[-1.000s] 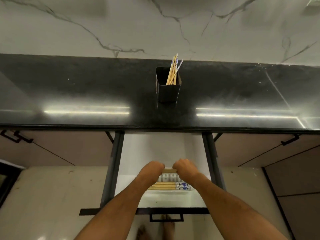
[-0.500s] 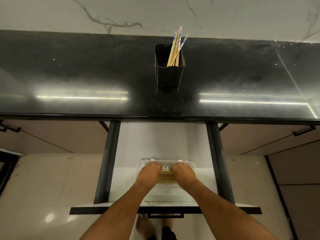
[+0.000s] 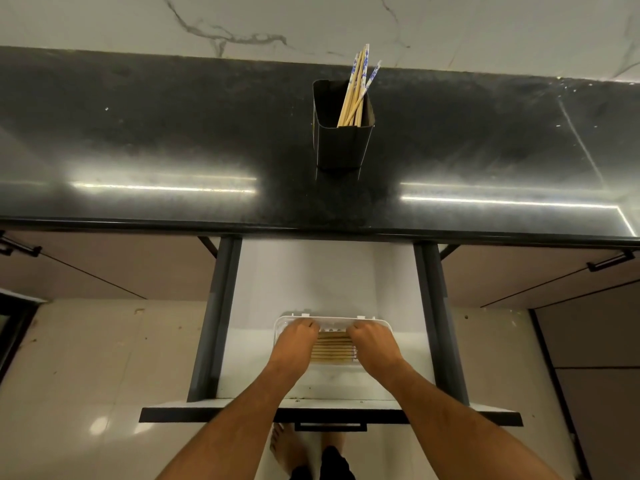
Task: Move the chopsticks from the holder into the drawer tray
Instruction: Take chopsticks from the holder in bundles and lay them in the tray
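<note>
both hands down in the open drawer (image 3: pixel 263 282). left hand (image 3: pixel 298 337) & right hand (image 3: pixel 371 339) lie curled on a row of chopsticks (image 3: pixel 331 348) in the white tray (image 3: pixel 278 325); can't tell if they grip. more chopsticks (image 3: pixel 356 88) stand in the black holder (image 3: pixel 341 143) on the counter (image 3: pixel 156 133).

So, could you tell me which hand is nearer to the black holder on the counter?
Right, slightly. The right hand sits almost straight below the holder; the left hand lies further to its left.

I'm standing in a home kitchen: a glossy black counter (image 3: pixel 173 140) under a marble-veined wall (image 3: pixel 104 19), cabinets (image 3: pixel 104 268) below, an open drawer (image 3: pixel 329 282), chopsticks (image 3: pixel 356 88) in a holder (image 3: pixel 341 143), and my bare feet (image 3: pixel 287 448) on floor tiles (image 3: pixel 86 375).
</note>
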Available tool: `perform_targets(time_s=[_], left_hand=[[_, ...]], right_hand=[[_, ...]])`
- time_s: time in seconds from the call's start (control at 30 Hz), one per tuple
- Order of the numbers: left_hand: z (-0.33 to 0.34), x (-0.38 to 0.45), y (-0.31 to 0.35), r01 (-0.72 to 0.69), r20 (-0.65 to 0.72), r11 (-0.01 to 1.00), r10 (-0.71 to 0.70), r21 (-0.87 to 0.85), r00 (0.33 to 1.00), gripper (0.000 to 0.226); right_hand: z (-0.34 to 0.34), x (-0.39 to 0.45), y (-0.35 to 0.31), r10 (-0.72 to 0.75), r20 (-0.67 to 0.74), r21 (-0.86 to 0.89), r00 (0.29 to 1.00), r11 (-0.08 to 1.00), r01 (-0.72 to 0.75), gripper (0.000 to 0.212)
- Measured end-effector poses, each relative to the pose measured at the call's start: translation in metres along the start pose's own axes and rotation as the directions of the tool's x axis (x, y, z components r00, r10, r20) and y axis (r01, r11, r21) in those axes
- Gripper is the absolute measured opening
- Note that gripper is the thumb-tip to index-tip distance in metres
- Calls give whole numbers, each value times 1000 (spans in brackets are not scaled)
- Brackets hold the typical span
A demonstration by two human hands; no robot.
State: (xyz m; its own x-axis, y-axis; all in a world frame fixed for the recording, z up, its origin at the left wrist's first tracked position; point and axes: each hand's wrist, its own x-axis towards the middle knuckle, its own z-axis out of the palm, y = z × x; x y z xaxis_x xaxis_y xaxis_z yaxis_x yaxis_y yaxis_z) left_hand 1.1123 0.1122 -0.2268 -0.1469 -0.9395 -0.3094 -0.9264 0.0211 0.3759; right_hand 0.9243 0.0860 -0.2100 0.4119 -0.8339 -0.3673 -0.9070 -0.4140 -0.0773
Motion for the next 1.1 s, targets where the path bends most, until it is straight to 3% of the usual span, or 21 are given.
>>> perform_targets(time_s=[0.3,0.53,0.77,0.97,1.1], left_hand=[[3,1,-3,11,-50,1000,-11,-3,999,40],[10,-5,-13,-41,-13,999,42,21,999,24],[5,-6,-7,39,-1,999,-39,-24,999,34],[5,-7,-7,5,-40,999,-3,41,999,56],[6,-9,-9,45,-34,996,-48,-72,998,41]], right_hand=[[11,2,-3,-5,24,-35,1000,999,6,36],[15,-2,-1,-11,27,-72,1000,997,13,26],[21,0,1,-23,-11,-1,1000,1000,23,42],[27,-3,2,-42,-13,60,999,997,43,46],[30,-2,3,-75,-34,80,997,994,78,43]])
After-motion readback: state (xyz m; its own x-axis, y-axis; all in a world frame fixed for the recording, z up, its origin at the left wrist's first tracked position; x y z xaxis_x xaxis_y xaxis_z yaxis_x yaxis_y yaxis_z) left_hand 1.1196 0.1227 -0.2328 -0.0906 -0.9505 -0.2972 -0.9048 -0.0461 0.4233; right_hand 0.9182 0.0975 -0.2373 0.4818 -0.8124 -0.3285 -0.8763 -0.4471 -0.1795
